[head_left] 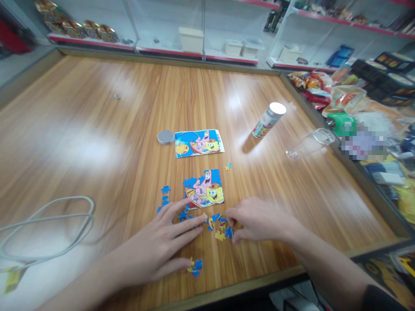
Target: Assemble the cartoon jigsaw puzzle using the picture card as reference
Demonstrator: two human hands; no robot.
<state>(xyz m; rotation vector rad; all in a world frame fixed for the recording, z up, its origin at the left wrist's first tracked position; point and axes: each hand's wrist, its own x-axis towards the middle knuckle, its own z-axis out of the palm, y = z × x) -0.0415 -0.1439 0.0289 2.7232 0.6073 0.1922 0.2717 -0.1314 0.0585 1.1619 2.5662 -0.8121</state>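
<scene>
The partly joined jigsaw puzzle (pixel 207 190) lies on the table, showing a pink and a yellow cartoon figure in a boat. My left hand (pixel 168 239) rests with fingers spread, its index fingertip at the puzzle's lower left edge and another fingertip at a small yellow piece. Loose puzzle pieces (pixel 220 236) lie between my hands. My right hand (pixel 251 219) is half curled beside them, thumb and index finger apart, near a blue puzzle piece (pixel 229 233). More pieces (pixel 196 268) lie by my left thumb, and blue ones (pixel 165 189) are left of the puzzle.
Beyond the puzzle lie a picture sheet (pixel 199 143) and a round lid (pixel 166 137). A printed tube (pixel 269 120) and a clear glass (pixel 310 144) stand at the right. A looped cable (pixel 48 229) lies at the left. Packaged goods (pixel 346 97) line the right edge.
</scene>
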